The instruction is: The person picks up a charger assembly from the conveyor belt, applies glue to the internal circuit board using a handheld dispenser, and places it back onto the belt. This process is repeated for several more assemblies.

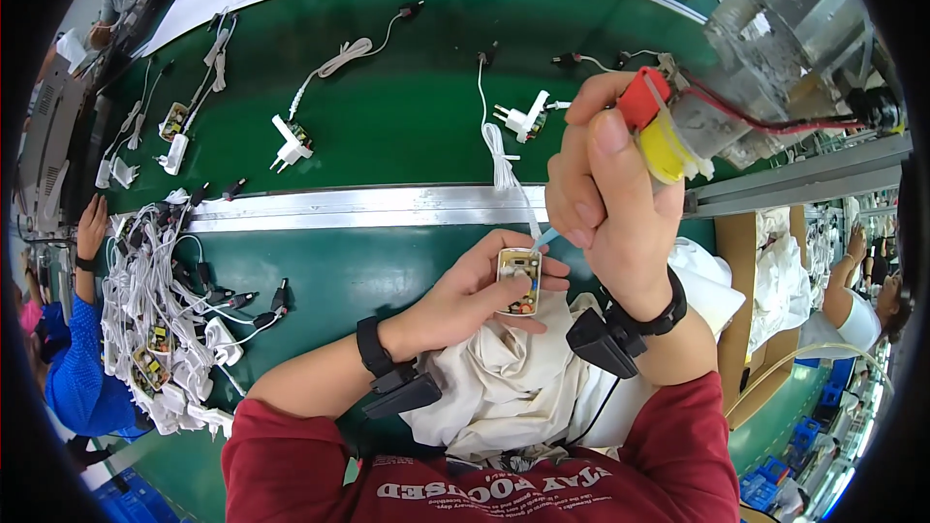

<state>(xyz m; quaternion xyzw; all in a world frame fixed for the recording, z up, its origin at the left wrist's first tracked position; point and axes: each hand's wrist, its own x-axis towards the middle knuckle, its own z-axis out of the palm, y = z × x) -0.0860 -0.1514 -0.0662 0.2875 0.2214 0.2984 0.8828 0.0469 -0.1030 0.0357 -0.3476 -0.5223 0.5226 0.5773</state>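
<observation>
My left hand (484, 286) cradles an opened white power adapter (519, 302), its thumb lying over the exposed circuit board. The adapter's white cord runs up across the metal rail. Raised on the right, my right hand (620, 199) is closed around a wired tool with a red and yellow end (662, 143); thin red and black wires lead off it. A slim light-blue piece (547, 238) reaches from below this hand to the adapter's top edge. Whether it belongs to the tool, I cannot tell.
Beyond a metal rail (387, 207), several corded plug adapters lie on a green surface (407, 107). A tangled pile of white-corded adapters (160, 310) is at left. White cloth (494, 378) covers my lap; a cardboard box (733, 242) stands right. Other people work on both sides.
</observation>
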